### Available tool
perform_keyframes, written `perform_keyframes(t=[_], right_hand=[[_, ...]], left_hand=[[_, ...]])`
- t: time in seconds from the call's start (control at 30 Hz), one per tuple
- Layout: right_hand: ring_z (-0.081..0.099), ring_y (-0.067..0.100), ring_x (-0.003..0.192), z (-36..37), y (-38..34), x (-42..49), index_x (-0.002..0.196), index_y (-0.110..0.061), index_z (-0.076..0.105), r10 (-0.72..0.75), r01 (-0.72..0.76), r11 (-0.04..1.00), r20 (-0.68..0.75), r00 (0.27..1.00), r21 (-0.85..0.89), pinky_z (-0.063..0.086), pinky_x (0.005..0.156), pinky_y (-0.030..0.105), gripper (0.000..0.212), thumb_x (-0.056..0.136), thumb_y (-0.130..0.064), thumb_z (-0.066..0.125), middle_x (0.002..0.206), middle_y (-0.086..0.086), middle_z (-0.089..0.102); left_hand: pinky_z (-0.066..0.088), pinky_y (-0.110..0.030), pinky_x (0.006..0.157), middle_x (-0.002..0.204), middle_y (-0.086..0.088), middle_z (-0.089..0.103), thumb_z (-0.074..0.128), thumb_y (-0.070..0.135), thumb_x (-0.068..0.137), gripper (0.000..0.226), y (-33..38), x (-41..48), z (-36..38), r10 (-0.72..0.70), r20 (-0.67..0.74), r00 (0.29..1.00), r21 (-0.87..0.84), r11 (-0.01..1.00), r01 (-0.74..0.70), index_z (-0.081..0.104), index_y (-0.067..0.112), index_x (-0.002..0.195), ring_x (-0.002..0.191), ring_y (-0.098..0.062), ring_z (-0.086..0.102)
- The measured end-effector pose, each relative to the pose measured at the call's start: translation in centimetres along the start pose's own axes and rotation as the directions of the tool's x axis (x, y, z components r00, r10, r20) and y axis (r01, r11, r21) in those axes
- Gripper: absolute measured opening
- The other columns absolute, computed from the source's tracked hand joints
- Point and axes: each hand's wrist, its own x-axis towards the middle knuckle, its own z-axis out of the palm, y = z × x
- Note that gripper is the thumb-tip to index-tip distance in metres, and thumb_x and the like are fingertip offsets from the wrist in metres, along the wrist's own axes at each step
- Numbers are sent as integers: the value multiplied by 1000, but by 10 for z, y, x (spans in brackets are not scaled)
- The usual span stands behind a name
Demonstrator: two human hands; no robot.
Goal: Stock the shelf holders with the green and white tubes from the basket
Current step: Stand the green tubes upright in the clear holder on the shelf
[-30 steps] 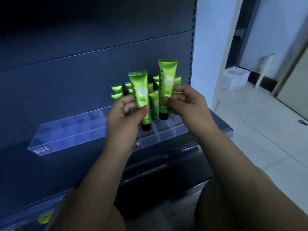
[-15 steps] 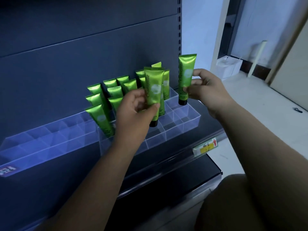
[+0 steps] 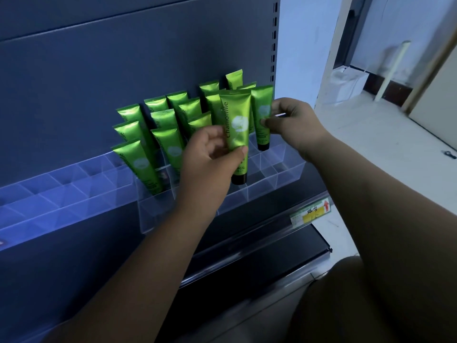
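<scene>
My left hand (image 3: 210,157) grips a green tube (image 3: 236,129) with a white flower and a black cap, held upright just above the front cells of the clear acrylic holder (image 3: 284,174). My right hand (image 3: 294,122) pinches a second green tube (image 3: 262,115) by its side; its black cap hangs at a cell in the holder's right part. Several more green tubes (image 3: 170,125) stand cap-down in the holder's back and left cells. The basket is not in view.
A second clear holder (image 3: 61,191) sits on the shelf to the left, its cells without tubes. A yellow price label (image 3: 311,212) is on the shelf's front edge. A dark lower shelf (image 3: 259,258) juts out below. White floor and a doorway lie to the right.
The view has shifted, so the shelf sits more central. My right hand has brought its tube down and left toward the holder's right cells. My left hand keeps its tube above the front cells.
</scene>
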Motion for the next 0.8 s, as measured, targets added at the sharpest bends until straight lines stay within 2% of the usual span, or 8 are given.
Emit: perform_keyframes(t=[0.07,0.13,0.23,0.43,0.53,0.6,0.7,0.8], right_hand=[[61,19,82,2,1,2,96,5,65,-21,22,999,16,1000,-31,59,90,45,13,86,0,73,89,12,60],[59,10,75,2,1,2,94,1,67,-44,45,997,27,999,-54,60,78,31,8,88,2,72,83,7,59],[51,-5,56,2,1,0,75,-21,61,-30,33,994,32,999,-100,47,64,12,30,88,5,71,68,-9,53],[46,-2,55,1,3,-3,71,-20,53,-4,7,997,41,999,-81,45,62,9,37,87,9,70,70,-2,45],[61,7,78,1,3,-2,97,-6,66,5,-5,1000,24,1000,-6,52,73,14,23,86,13,68,85,11,58],[64,11,84,1,3,-2,107,-1,67,12,-12,1000,25,1000,29,54,77,15,27,85,15,67,89,13,61],[65,5,79,0,2,-1,98,-8,67,8,-8,1000,15,1000,19,54,78,17,25,85,14,68,82,3,64],[63,10,79,0,1,-1,85,-18,62,23,-24,1000,-7,1000,-12,57,81,22,33,85,14,67,75,-2,60]], left_hand=[[60,-28,82,102,3,77,79,6,86,40,-1,-2,1,-4,13,1000,2,1000,4,63,15,121,94,-12,74],[61,-28,82,101,3,77,79,5,86,38,-2,-3,-1,4,22,1000,9,1000,-5,64,15,120,94,-13,74],[59,-24,77,99,4,77,79,5,86,35,-4,-3,-5,8,24,1000,15,1000,-8,65,19,115,91,-10,74],[57,-24,77,101,2,77,80,6,86,39,-8,-5,-9,-22,22,1000,6,1000,22,64,16,120,94,-13,74],[57,-22,75,101,3,77,79,5,86,38,-8,-5,-8,-22,20,1000,-1,1000,22,64,16,119,92,-11,74],[56,-22,74,101,3,77,79,4,86,38,-8,-4,-7,-26,18,1000,-7,1000,26,64,17,118,92,-12,74],[57,-23,75,102,2,78,78,4,87,37,-8,-3,-7,-28,21,999,-16,999,29,64,17,119,94,-13,74],[56,-21,74,101,3,78,78,4,87,36,-9,-3,-7,-29,16,999,-25,999,29,64,20,116,94,-12,74]])
